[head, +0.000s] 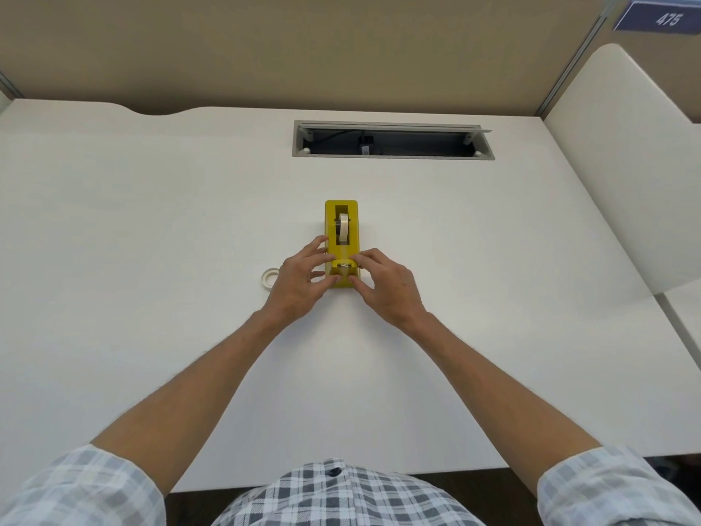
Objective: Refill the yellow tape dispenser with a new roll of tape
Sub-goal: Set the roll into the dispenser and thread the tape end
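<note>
The yellow tape dispenser (342, 242) stands lengthwise on the white desk (151, 241), cutter end toward me. A pale roll of tape (343, 228) sits on its black hub inside the slot, and a strip runs down toward the cutter. My left hand (299, 280) is against the dispenser's left side, fingertips touching its near end. My right hand (383, 284) is at the right side, thumb and fingertips at the cutter end over the tape strip; whether they pinch the strip is unclear. A small empty tape core (268, 278) lies flat on the desk, just left of my left hand.
A grey cable hatch (392, 139) is open in the desk behind the dispenser, with a plug inside. A tan partition wall (303, 51) rises at the back. A white divider panel (622, 165) stands along the right edge.
</note>
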A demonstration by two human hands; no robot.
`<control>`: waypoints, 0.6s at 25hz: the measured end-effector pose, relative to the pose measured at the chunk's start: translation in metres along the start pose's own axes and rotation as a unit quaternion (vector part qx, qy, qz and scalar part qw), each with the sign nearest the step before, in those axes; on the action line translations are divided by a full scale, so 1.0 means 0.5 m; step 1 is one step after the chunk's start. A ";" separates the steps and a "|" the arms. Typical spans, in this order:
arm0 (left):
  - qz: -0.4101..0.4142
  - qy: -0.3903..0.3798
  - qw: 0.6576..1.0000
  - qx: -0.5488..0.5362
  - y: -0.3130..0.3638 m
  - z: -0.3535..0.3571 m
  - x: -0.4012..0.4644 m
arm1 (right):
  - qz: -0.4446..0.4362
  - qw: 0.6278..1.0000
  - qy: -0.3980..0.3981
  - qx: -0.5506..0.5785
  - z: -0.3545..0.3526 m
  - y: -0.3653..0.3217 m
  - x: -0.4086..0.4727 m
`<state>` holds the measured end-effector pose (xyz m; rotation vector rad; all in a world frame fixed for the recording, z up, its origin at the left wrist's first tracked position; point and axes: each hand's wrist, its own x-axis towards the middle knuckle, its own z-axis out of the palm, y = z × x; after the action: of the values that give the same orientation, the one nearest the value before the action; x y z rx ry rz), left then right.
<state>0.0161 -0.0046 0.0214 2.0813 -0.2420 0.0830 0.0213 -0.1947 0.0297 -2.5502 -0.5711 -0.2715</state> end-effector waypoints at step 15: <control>-0.104 0.135 0.955 0.243 -0.052 -0.073 -0.088 | 0.081 0.996 0.020 0.020 -0.014 -0.033 -0.018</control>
<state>-0.0203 0.0454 0.0106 2.5370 0.1854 0.3238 0.0051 -0.1885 0.0402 -2.5288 -0.3498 -0.2508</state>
